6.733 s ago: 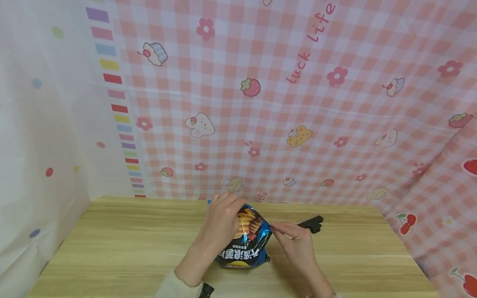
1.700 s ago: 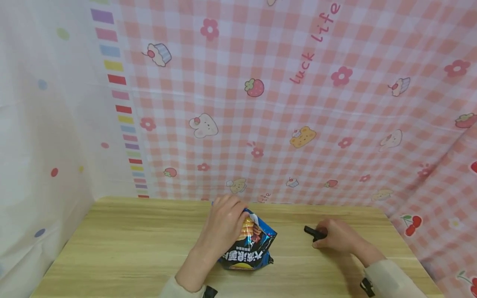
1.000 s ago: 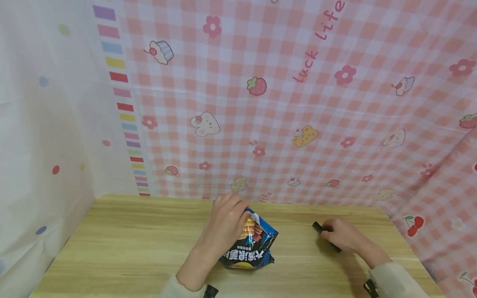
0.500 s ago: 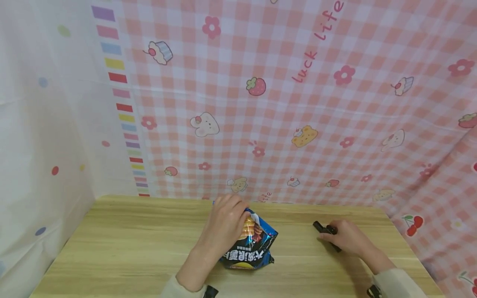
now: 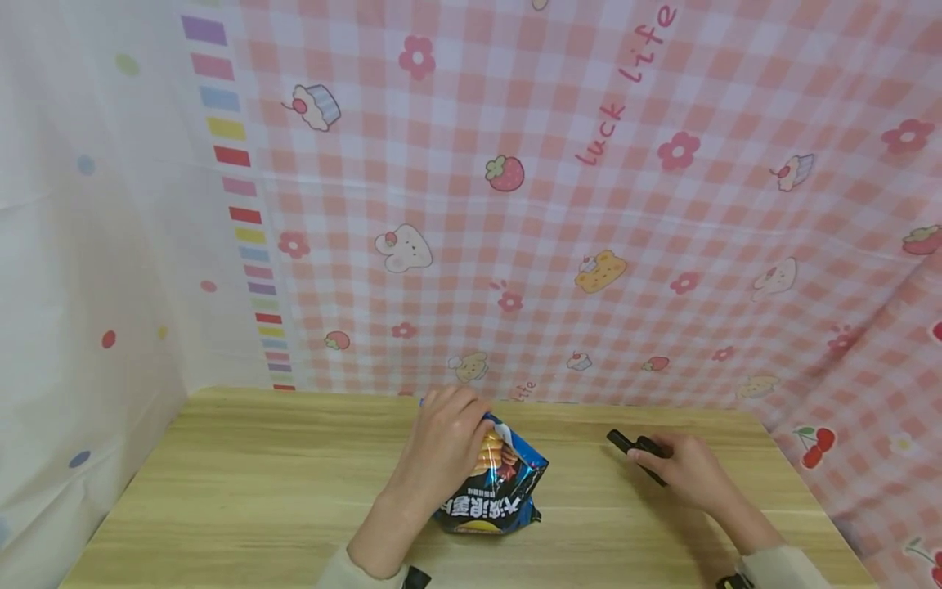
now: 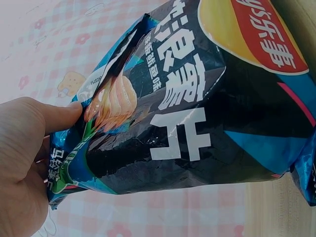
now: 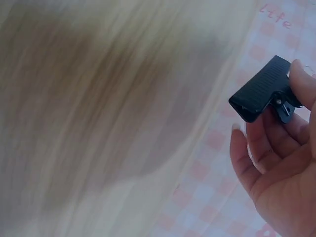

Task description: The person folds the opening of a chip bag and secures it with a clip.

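A black and blue bag of potato chips [image 5: 489, 501] stands near the middle of the table. My left hand [image 5: 441, 446] grips its top end. In the left wrist view, the thumb presses on the folded-over end of the chip bag [image 6: 148, 163] while the other fingers are behind it, mostly hidden. Off to the right, my right hand [image 5: 695, 474] holds a black clip [image 5: 622, 442] by its handle end. The right wrist view has the clip [image 7: 261, 91] pinched between thumb and fingers, its wide ridged jaw pointing away from the palm and looking closed.
Both hands work over a light wooden table [image 5: 257, 483]. A pink checked cloth [image 5: 456, 204] hangs along its back edge, and a white dotted cloth [image 5: 96, 245] hangs at the left.
Earlier my right hand pinched the bag's right corner while the clip lay on the table. Since then it has moved right, taken the clip and turned it about. My left hand has stayed on the bag.
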### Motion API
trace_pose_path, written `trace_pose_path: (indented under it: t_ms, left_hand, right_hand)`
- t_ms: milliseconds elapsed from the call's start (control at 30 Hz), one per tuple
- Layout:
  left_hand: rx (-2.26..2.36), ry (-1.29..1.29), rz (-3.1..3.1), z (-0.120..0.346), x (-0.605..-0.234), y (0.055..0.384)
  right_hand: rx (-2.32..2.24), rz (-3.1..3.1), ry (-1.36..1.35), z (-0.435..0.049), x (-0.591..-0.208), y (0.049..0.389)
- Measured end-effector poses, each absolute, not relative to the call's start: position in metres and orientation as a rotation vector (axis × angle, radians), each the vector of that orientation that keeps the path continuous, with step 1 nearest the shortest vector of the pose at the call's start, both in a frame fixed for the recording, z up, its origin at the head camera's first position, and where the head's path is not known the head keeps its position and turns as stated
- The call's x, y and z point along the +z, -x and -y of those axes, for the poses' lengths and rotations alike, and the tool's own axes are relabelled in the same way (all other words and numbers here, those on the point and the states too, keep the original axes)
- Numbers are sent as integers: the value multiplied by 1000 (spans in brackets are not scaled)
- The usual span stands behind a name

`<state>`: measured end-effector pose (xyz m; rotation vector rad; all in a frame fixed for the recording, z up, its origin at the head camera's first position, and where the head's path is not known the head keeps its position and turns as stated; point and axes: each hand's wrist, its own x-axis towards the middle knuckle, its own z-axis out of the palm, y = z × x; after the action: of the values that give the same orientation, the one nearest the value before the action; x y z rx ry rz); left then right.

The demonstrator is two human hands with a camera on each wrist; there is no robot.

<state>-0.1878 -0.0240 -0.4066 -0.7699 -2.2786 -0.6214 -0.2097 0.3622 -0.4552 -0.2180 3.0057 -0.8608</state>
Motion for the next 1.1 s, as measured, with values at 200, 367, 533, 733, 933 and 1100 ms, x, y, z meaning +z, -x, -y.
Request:
trace_pose_path:
  t_ms: [200,367,533,733,933,1100]
  left_hand:
    - [-625,776,2275,25,-407,188]
    - [-633,779,2272,25,-407,188]
    - [-635,778,2271,25,-407,188]
    - [-632,778,2271,25,-406,188]
    - [-638,778,2268,25,-407,187]
    - [-625,775,2271,24,-407,188]
  right_hand:
    - [-965,-3073,310,-350,-448,205]
    - [-1039,-3121,386,-338,-442,200]
    - [-1138,-3141,433,-327,-439,196]
    - [-1330,-3102,518,-312,-436,190]
    - [-1426,-3138,685,-295,-435,186]
    - [-1457,-3165,763,-283,-435,184]
